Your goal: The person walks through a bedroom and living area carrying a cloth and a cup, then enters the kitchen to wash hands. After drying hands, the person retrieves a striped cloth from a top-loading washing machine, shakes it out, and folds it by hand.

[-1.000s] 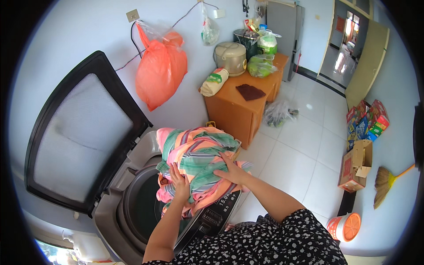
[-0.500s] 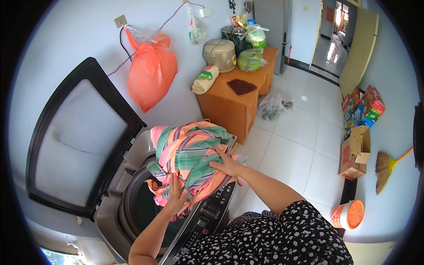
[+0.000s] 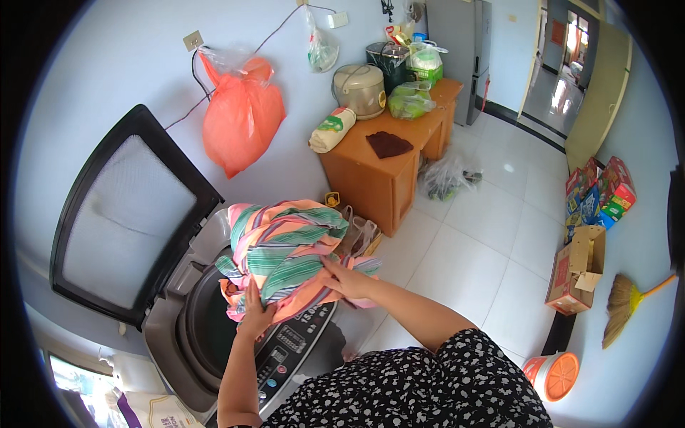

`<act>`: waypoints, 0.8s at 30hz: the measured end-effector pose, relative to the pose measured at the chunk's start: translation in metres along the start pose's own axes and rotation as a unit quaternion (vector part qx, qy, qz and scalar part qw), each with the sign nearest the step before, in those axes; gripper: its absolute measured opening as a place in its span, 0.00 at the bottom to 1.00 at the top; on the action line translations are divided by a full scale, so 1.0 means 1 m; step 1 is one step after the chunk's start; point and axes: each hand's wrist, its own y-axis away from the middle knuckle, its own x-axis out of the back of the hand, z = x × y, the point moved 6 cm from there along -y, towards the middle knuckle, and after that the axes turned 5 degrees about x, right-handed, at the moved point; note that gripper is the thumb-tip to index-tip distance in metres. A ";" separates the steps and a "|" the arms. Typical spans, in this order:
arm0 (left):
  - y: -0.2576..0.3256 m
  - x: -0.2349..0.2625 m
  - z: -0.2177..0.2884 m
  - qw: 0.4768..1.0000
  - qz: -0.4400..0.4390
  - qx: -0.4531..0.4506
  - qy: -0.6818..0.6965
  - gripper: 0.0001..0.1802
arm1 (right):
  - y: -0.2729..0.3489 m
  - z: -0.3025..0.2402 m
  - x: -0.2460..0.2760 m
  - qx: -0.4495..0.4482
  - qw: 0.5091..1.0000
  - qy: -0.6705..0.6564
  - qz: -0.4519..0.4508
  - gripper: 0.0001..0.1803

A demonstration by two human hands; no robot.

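Observation:
A bundled striped cloth (image 3: 285, 246) in pink, orange and green, perhaps a bed sheet, lies over the far rim of a top-loading washing machine (image 3: 160, 332). Its folds partly cover the tub opening and the far end of the control panel (image 3: 285, 349). On the bundle's near side, my left hand (image 3: 255, 312) presses into the fabric, its fingers pointing up. My right hand (image 3: 344, 278) grips the right side of the cloth, with some fingers hidden in the folds. The machine's lid (image 3: 132, 221) stands raised at the left. Loose cloth hangs beyond my right hand.
An orange cabinet (image 3: 357, 175) behind the machine bears a rice cooker (image 3: 359, 91), bags and a dark cloth. A red plastic bag (image 3: 241, 125) hangs on the wall. Cardboard boxes (image 3: 576, 269), a broom (image 3: 622, 307) and a bucket (image 3: 553, 376) line the right wall.
My view has shifted slightly. The bundle sits a little more drawn together, and more of the control panel shows beside my left hand. Both hands stay on the cloth.

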 end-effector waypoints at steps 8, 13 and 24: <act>0.058 0.004 0.150 0.970 0.121 0.029 0.209 0.19 | 0.260 0.109 0.147 -0.130 0.961 0.232 -0.073 0.30; 0.036 -0.070 0.295 0.983 0.044 -0.076 0.163 0.10 | 0.393 0.096 0.252 -0.318 0.900 0.290 0.061 0.29; -0.040 -0.202 0.434 0.971 -0.111 -0.212 0.010 0.08 | 0.426 0.085 0.306 -0.328 0.907 0.229 0.131 0.27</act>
